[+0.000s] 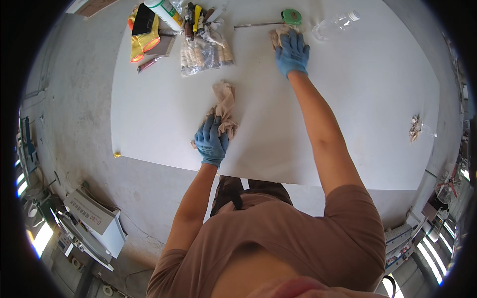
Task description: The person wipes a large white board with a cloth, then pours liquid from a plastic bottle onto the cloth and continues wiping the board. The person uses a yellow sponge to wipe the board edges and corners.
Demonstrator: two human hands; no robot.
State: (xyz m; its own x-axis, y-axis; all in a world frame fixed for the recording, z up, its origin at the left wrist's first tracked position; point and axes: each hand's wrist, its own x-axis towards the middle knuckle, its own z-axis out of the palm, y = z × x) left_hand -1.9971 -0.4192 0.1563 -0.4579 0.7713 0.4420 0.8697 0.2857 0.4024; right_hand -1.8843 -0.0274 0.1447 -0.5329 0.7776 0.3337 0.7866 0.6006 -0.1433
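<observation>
My left hand (211,141), in a blue glove, is closed over a crumpled beige rag (226,102) near the front edge of a white tabletop (268,114). Part of that rag spreads out beyond the fingers. Stretched far forward, my right hand (292,53), gloved in blue too, presses down on a second beige rag (283,34), its fingers curving over the cloth. Just beyond it sits a green tape measure (291,17) with its blade pulled out to the left. A clear plastic bottle (334,26) lies to the right of this hand.
At the far left are a clear bag (206,55) under hand tools, a white-and-green tube (164,12), yellow-orange gloves (137,47) and a small dark red tube (148,64). A crumpled scrap (415,128) lies near the right edge. A box (92,213) stands on the floor at left.
</observation>
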